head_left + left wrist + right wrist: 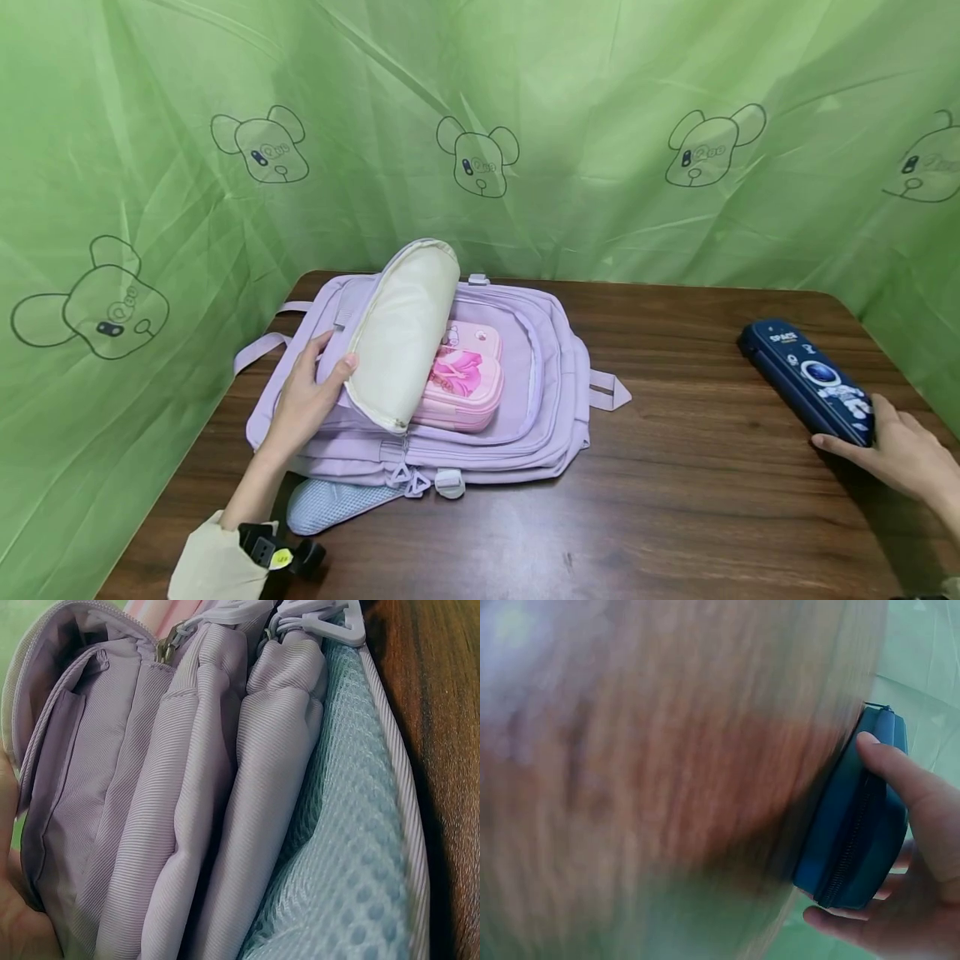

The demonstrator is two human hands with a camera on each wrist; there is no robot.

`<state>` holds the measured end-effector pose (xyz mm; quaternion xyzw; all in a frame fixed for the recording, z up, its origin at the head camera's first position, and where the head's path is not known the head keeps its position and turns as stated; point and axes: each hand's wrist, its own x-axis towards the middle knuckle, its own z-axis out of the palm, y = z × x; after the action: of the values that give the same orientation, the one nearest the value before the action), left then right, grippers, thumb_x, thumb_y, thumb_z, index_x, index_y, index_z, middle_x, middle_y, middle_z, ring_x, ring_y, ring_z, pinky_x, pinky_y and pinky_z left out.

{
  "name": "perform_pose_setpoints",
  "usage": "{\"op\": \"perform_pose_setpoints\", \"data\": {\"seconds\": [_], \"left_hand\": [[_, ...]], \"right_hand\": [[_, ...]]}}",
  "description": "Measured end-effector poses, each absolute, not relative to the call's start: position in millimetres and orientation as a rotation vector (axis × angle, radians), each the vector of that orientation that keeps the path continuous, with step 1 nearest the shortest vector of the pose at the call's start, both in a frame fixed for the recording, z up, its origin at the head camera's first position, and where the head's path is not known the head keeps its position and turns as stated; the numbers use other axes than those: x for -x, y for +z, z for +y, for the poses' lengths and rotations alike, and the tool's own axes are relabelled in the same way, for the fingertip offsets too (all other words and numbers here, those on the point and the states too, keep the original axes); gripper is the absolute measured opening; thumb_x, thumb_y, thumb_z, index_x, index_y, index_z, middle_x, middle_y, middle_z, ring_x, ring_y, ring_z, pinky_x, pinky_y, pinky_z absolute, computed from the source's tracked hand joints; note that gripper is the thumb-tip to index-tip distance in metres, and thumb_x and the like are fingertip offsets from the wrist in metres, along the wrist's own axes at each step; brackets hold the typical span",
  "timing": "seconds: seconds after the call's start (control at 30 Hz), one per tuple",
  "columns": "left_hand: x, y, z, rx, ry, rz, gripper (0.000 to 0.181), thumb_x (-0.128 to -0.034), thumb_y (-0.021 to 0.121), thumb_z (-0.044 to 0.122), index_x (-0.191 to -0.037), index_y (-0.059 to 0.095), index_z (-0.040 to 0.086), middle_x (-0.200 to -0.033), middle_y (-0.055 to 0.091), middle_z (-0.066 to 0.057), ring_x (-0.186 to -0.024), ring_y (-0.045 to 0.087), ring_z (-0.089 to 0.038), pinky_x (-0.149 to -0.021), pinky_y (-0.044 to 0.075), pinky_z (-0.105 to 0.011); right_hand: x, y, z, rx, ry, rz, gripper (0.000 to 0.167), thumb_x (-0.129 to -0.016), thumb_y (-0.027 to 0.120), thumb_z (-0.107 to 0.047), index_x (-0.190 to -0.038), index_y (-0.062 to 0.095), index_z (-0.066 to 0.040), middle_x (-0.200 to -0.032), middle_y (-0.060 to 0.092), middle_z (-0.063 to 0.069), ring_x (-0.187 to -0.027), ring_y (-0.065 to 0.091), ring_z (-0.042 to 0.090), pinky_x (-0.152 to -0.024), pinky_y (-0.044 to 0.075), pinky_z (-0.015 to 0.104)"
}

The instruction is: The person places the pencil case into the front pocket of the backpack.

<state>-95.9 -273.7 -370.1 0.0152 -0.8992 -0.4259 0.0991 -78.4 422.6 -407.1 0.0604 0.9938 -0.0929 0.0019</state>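
A lilac backpack [564, 367] lies on its back, its front pocket flap [405, 333] folded up to show a cream lining. My left hand [303, 404] grips the flap's edge, thumb on the lining side; the left wrist view shows part of this hand [21, 919] beside the purple fabric [142, 825]. Inside the pocket rests a pink pencil case [480, 383], partly covered by the flap. At the far right, my right hand [911, 450] holds the near end of a navy space-print case [813, 375]. In the right wrist view, the thumb of this hand [922, 847] lies across the case's zipped side [847, 832].
The brown wooden table [675, 500] carries everything. A light blue mesh piece [330, 504] sticks out at the backpack's near side, and a strap [611, 390] lies to its right. Green curtains [570, 100] with bear outlines stand behind and at both sides.
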Motion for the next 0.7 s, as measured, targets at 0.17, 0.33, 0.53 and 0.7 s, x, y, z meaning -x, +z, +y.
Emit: {"op": "perform_pose_setpoints", "data": {"seconds": [0.17, 0.33, 0.53, 0.7], "left_hand": [[95.2, -369.6, -273.8, -0.045, -1.26, -2.657, 0.07, -0.092, 0.052, 0.045, -0.145, 0.028, 0.007, -0.144, 0.028, -0.026, -0.132, 0.024, -0.043, -0.101, 0.021, -0.062], [94.9, -371.2, -274.3, -0.061, -1.264, -2.661, 0.071, -0.0917, 0.052, 0.047, -0.146, 0.028, 0.007, -0.145, 0.027, -0.025, -0.133, 0.023, -0.042, -0.102, 0.019, -0.061], [94.2, -372.5, -275.4, -0.069, -1.27, -2.667, 0.071, -0.0918, 0.052, 0.046, -0.146, 0.027, 0.006, -0.146, 0.026, -0.025, -0.133, 0.022, -0.042, -0.102, 0.019, -0.061], [96.2, -372.0, -274.7, -0.05, -1.26, -2.658, 0.071, -0.0917, 0.053, 0.046, -0.145, 0.028, 0.007, -0.146, 0.027, -0.024, -0.133, 0.022, -0.042, -0.103, 0.019, -0.06]], "right_hand": [[78.2, -405.9, 422.0, -0.189, -0.305, 3.12, 0.111, -0.075, 0.07, -0.053, -0.127, 0.015, 0.029, -0.095, 0.035, 0.047, -0.082, 0.043, 0.056, -0.061, 0.039, 0.061], [79.1, -406.3, 421.1, -0.18, -0.303, 3.109, 0.111, -0.078, 0.067, -0.053, -0.128, 0.013, 0.029, -0.096, 0.033, 0.048, -0.083, 0.041, 0.057, -0.062, 0.039, 0.062], [82.0, -398.7, 414.6, -0.065, -0.405, 3.136, 0.103, -0.084, 0.064, -0.045, -0.131, 0.009, 0.028, -0.097, 0.032, 0.052, -0.085, 0.038, 0.06, -0.061, 0.037, 0.064], [97.3, -367.0, 387.7, 0.014, -0.52, 3.18, 0.099, -0.087, 0.064, -0.039, -0.135, 0.004, 0.023, -0.102, 0.032, 0.05, -0.084, 0.04, 0.058, -0.058, 0.038, 0.062]]}}
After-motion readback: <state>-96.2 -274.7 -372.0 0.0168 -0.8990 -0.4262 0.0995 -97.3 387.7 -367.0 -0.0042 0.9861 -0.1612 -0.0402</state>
